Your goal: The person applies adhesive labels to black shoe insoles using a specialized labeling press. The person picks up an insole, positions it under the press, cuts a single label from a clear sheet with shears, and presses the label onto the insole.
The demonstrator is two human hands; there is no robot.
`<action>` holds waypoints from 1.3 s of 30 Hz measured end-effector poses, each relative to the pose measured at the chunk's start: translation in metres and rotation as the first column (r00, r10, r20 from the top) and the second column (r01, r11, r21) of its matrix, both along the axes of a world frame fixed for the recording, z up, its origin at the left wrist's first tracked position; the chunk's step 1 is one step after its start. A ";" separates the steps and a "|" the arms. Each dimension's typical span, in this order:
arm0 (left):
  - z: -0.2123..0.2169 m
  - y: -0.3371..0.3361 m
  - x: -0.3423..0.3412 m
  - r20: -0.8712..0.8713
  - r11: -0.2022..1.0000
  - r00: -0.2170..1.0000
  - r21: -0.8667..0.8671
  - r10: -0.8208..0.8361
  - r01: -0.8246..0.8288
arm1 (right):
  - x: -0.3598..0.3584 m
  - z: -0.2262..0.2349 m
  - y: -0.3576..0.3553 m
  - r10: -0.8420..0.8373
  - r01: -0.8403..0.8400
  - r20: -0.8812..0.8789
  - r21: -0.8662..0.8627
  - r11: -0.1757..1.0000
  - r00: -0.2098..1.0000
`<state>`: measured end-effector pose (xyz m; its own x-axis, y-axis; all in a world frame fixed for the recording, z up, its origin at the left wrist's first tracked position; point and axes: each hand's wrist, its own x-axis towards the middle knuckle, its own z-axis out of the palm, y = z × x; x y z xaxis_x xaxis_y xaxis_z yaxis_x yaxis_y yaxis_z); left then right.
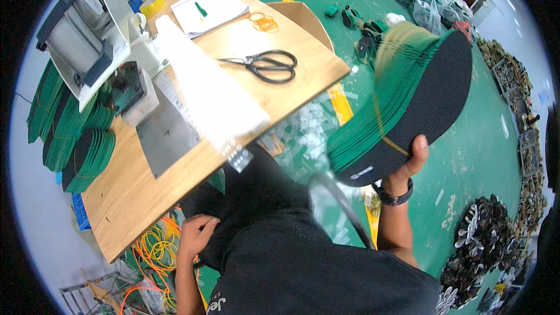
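My right hand (pixel 408 166) is closed around the lower end of a thick stack of shoe insoles (pixel 382 96), held up to the right of the table. The insoles are green along their edges, with a black face on the near side, and a rubber band (pixel 382 122) runs round them. My left hand (pixel 197 234) rests against my dark clothing beside the table's near edge. Its thumb and fingers are apart, with nothing seen in them. Black-handled scissors (pixel 271 65) lie on the wooden table (pixel 131 189), nearest to the insoles in my right hand.
A white machine (pixel 114 29) stands at the table's left, with more bundled insoles (pixel 90 154) beside it. White strip material (pixel 210 90) crosses the tabletop. Rubber bands (pixel 263 22), a paper pad (pixel 210 9) and yellow tape (pixel 153 6) lie farther back. Orange cables (pixel 157 251) coil below.
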<state>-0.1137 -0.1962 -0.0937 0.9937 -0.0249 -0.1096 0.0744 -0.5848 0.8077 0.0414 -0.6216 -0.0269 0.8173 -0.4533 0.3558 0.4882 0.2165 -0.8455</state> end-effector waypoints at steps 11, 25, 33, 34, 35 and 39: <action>-0.185 0.180 0.069 -0.043 0.720 0.806 0.480 0.590 -0.501 | 0.369 0.240 -0.097 -0.689 0.798 0.471 -0.539 0.269 0.550; -0.188 0.163 0.097 0.108 0.679 0.688 0.111 0.717 -0.725 | 0.164 -0.057 0.038 -0.150 0.045 -0.154 -0.537 0.843 0.977; -0.180 0.170 0.092 0.119 0.670 0.672 0.060 0.731 -0.739 | 0.195 -0.074 0.084 -0.398 0.300 0.003 -0.664 0.685 0.917; -0.181 0.170 0.090 0.113 0.670 0.672 0.057 0.732 -0.740 | 0.195 -0.079 0.087 -0.429 0.331 0.036 -0.697 0.637 0.903; -0.182 0.169 0.090 0.108 0.671 0.673 0.053 0.732 -0.739 | 0.196 -0.082 0.087 -0.427 0.339 0.034 -0.667 0.664 0.903; -0.185 0.166 0.096 0.090 0.671 0.672 0.043 0.735 -0.740 | 0.198 -0.091 0.080 -0.433 0.362 0.009 -0.565 0.742 0.901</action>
